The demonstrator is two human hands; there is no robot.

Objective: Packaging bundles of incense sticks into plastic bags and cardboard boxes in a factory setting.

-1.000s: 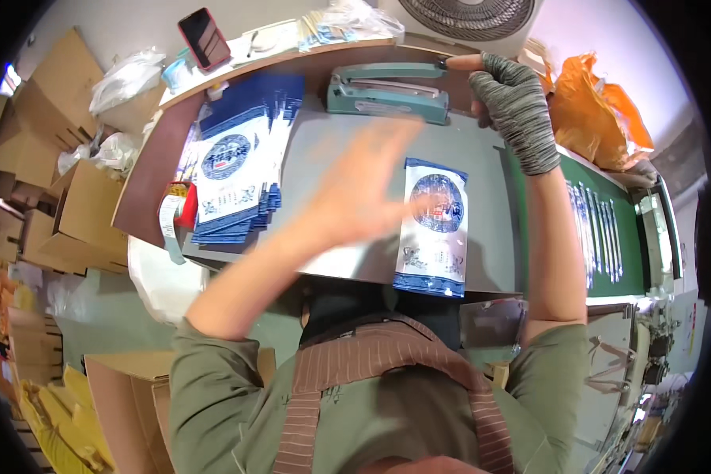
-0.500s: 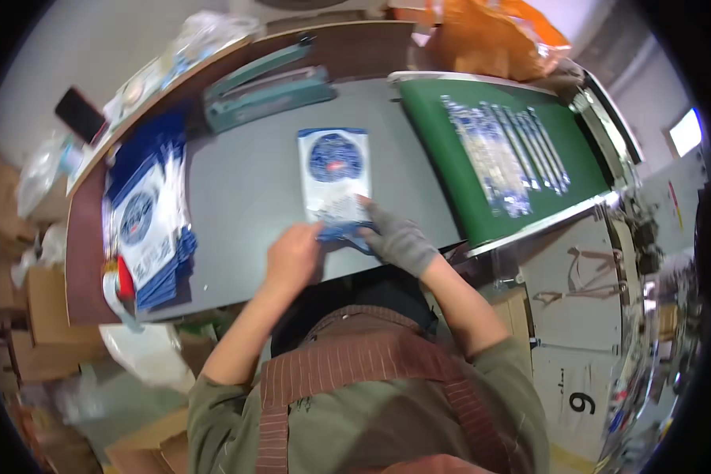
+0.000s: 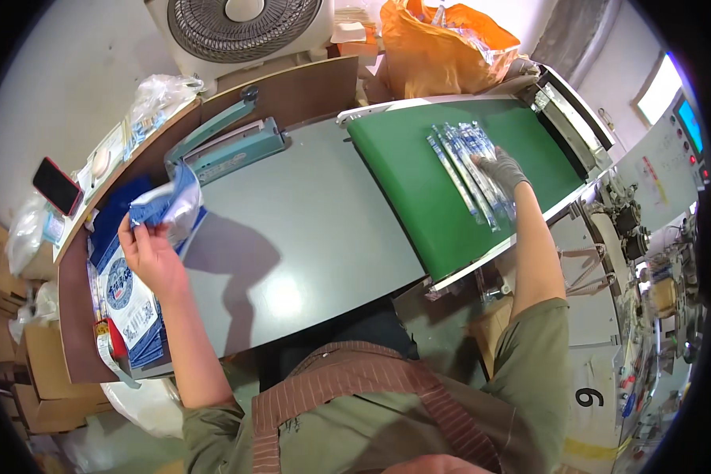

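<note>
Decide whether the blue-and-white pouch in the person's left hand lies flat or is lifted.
Lifted. The left hand holds the pouch raised and bowed above the stack of pouches, its shadow falling on the grey table.

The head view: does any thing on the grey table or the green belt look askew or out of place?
Little stands out. The blue and white pouch in the bare left hand is bent and crumpled, unlike the flat stack of pouches below it. The long clear packets under the gloved right hand lie roughly parallel.
</note>
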